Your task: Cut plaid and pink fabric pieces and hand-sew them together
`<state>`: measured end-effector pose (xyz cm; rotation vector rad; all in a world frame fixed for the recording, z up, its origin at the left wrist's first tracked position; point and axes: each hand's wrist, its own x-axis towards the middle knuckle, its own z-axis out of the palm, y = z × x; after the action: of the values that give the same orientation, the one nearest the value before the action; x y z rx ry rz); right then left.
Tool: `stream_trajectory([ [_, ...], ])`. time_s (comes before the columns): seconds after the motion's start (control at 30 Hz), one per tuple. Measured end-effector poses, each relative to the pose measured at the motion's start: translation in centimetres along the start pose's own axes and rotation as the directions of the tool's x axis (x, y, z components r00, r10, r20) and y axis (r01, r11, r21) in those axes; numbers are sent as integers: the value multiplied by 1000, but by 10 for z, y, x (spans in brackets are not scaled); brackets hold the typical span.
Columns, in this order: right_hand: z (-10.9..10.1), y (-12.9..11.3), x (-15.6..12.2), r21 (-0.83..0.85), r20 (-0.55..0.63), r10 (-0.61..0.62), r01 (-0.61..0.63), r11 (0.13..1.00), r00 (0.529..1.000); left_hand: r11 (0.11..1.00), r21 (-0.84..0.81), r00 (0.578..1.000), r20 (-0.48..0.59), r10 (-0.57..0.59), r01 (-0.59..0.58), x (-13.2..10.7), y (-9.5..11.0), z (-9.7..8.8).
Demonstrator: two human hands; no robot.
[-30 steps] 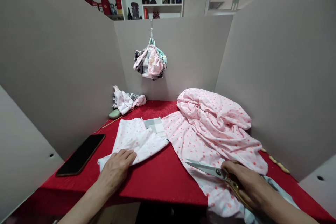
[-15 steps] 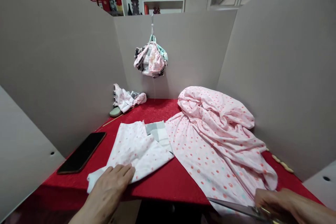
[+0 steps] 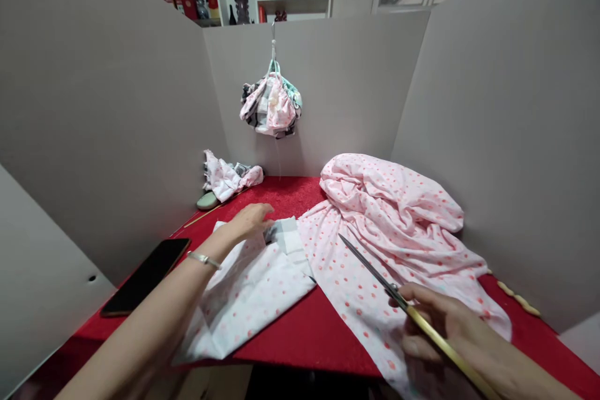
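Observation:
My right hand [image 3: 438,322] is closed around a pair of scissors [image 3: 370,264] with gold-coloured handles; the blades are together and point up and left over the pink dotted fabric [image 3: 375,219]. This large fabric lies bunched at the right, with a flatter part running to the table's front edge. My left hand [image 3: 250,222], fingers stretched out and apart, is over the far edge of a folded white dotted cloth [image 3: 262,290]. Whether its fingertips touch the cloth I cannot tell. A grey checked piece [image 3: 288,237] shows from under the white cloth.
A black phone [image 3: 145,275] lies at the left of the red table cover [image 3: 295,325]. Fabric scraps [image 3: 227,178] and a green oval object [image 3: 207,201] sit at the back left. A bundle of gathered cloth [image 3: 272,106] hangs from a hook. Grey panels [image 3: 328,87] enclose three sides.
My left hand has moved from the white cloth's near corner to its far edge. My right hand has raised the scissors from the front edge, now pointing forward. The cloth's near side has shifted.

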<state>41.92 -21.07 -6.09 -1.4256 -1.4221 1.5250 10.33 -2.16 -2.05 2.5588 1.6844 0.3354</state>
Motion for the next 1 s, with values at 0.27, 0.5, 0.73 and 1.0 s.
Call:
stream_trajectory([
  [0.27,6,20,12,230,-5,126,-121,966,992,998,65,988,-154,29,-19,1,41,62],
  [0.5,-7,31,21,424,17,260,-242,873,966,914,78,903,-140,406,-399,-46,60,47],
  [0.73,-10,40,23,580,1,228,-186,793,974,934,88,934,-56,352,-347,-71,39,99],
  [1.0,-5,3,14,-164,-59,31,-40,986,998,924,-104,922,-175,346,-367,-71,45,86],
])
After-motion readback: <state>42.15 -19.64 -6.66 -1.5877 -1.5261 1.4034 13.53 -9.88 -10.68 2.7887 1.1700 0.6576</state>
